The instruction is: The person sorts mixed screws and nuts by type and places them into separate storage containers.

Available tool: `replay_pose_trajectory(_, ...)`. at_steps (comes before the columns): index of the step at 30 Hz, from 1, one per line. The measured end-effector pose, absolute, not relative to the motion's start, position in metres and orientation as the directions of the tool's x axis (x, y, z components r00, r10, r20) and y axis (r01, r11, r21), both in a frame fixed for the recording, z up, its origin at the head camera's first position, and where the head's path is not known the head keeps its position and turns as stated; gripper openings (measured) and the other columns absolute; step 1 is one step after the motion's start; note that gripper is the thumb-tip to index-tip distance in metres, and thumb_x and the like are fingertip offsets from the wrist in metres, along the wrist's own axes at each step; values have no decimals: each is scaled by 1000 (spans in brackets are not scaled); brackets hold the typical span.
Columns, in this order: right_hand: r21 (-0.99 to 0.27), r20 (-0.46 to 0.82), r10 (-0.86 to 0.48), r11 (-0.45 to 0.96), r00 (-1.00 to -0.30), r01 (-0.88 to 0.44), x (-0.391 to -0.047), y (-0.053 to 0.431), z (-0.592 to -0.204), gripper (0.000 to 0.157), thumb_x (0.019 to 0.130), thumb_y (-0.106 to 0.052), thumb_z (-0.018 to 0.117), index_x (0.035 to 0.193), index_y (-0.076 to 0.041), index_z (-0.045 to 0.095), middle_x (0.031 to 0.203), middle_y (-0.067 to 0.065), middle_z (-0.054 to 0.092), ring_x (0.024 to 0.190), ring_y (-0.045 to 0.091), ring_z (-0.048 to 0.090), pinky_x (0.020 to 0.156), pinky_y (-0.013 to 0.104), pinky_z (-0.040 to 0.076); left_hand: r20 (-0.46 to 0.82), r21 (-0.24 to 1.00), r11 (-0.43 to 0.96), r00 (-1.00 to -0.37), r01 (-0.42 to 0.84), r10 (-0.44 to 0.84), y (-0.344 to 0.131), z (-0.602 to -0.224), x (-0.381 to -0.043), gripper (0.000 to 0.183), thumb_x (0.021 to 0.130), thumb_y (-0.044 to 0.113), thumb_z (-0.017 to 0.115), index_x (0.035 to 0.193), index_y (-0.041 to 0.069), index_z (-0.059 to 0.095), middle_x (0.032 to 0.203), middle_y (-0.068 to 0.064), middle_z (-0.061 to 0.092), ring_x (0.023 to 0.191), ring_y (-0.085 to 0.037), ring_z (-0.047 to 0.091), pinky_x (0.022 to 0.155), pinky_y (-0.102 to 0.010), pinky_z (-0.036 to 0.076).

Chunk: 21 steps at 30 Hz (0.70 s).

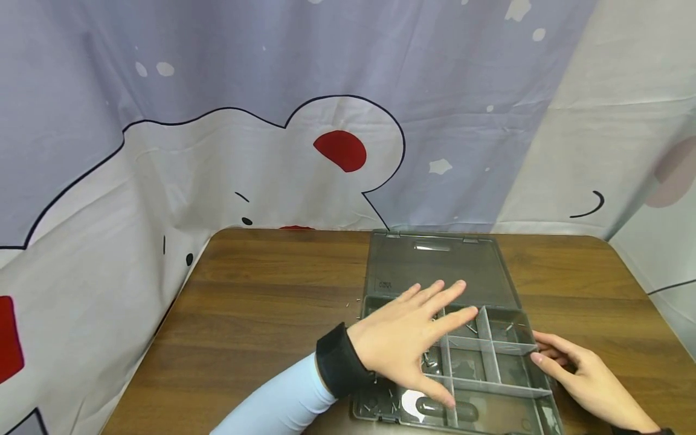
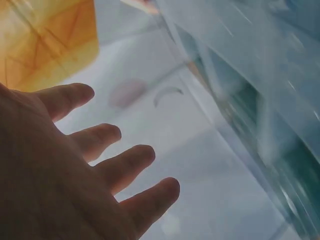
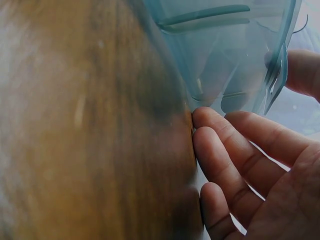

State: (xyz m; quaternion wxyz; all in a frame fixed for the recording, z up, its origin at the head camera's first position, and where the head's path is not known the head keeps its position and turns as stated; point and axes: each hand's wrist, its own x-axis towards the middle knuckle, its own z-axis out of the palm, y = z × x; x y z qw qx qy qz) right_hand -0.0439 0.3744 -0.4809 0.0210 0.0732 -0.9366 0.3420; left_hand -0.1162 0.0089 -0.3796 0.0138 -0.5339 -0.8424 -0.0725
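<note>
A grey see-through compartment box lies on the wooden table, its lid folded back flat behind it. Small screws and other metal bits sit in several compartments. Above the box my left hand is spread wide, fingers apart and holding nothing; it hides part of the left compartments. The left wrist view also shows that hand with its fingers extended. At the box's right side, my right hand pinches the wall, thumb at the rim. In the right wrist view, the other fingers rest low against the outside.
The table extends on both sides of the box. A few tiny metal pieces lie on it left of the box. A printed cloth hangs behind the table and along its sides.
</note>
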Motion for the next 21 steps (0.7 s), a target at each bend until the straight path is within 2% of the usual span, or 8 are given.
replay_pose_trajectory(4, -634, 104, -124, 756, -987, -161, -43, 375, -481, 39, 100, -17, 68, 136, -3, 64, 111, -26, 65, 88, -7, 61, 69, 20, 50, 145, 126, 472, -487, 872, 861, -24, -386, -129, 123, 73, 90, 62, 167, 28, 14, 176, -4, -1, 160, -35, 18, 124, -58, 29)
replay_pose_trajectory(11, -634, 100, -128, 756, -987, -162, -44, 375, -482, 39, 100, -17, 67, 137, -3, 63, 111, -20, 68, 88, -7, 61, 69, 20, 50, 158, 163, 552, -574, 818, 803, -77, -400, -150, 116, 77, 85, 64, 167, 25, 20, 175, -7, 11, 159, -34, 24, 123, -59, 30)
replay_pose_trajectory(18, -633, 96, -124, 758, -988, -157, -44, 375, -481, 40, 101, -17, 67, 137, -3, 63, 112, -24, 67, 89, -7, 61, 69, 20, 50, 168, 187, 598, -625, 780, 763, -105, -418, -167, 108, 80, 76, 69, 163, 17, 33, 168, -15, 32, 152, -34, 39, 120, -56, 37)
replay_pose_trajectory(21, -630, 95, -124, 761, -988, -156, -43, 375, -481, 40, 101, -17, 67, 137, -3, 63, 112, -24, 67, 89, -7, 61, 70, 20, 50, 156, 194, 614, -642, 765, 750, -110, -424, -172, 99, 82, 68, 72, 160, 17, 39, 163, -15, 40, 145, -34, 47, 116, -54, 42)
